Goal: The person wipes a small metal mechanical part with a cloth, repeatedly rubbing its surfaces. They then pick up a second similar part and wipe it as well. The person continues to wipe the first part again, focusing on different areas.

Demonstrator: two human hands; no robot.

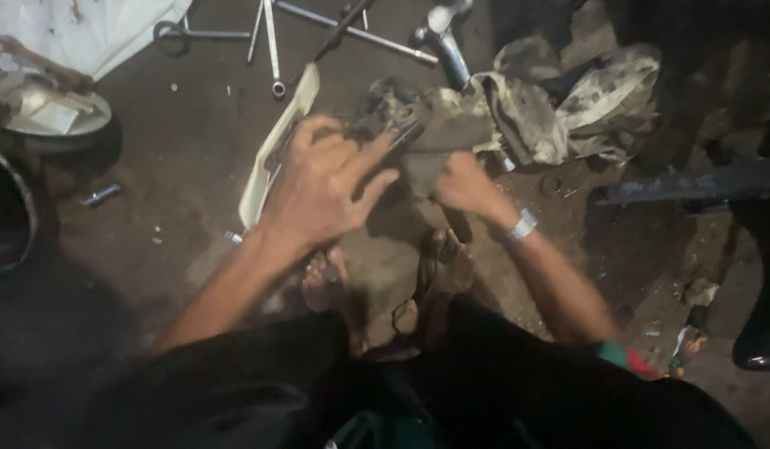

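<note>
My left hand [323, 187] is spread, fingers apart, over a dirty dark metal part [402, 116] that I hold just above the ground. My right hand [466, 185] grips the same part from below, beneath a grimy rag [451, 125] draped over it. A metal watch [522, 224] sits on my right wrist. My two feet in sandals [385, 278] rest on the ground just under my hands. Motion blur hides the exact finger contact of my left hand.
A cream plastic tray [273, 158] lies left of the part. Several spanners [273, 50] and a metal tube [447, 46] lie further off. More crumpled rags [568, 100] pile at the right. A round metal lid [48, 112] is at the left, a black boot [763, 333] at the right edge.
</note>
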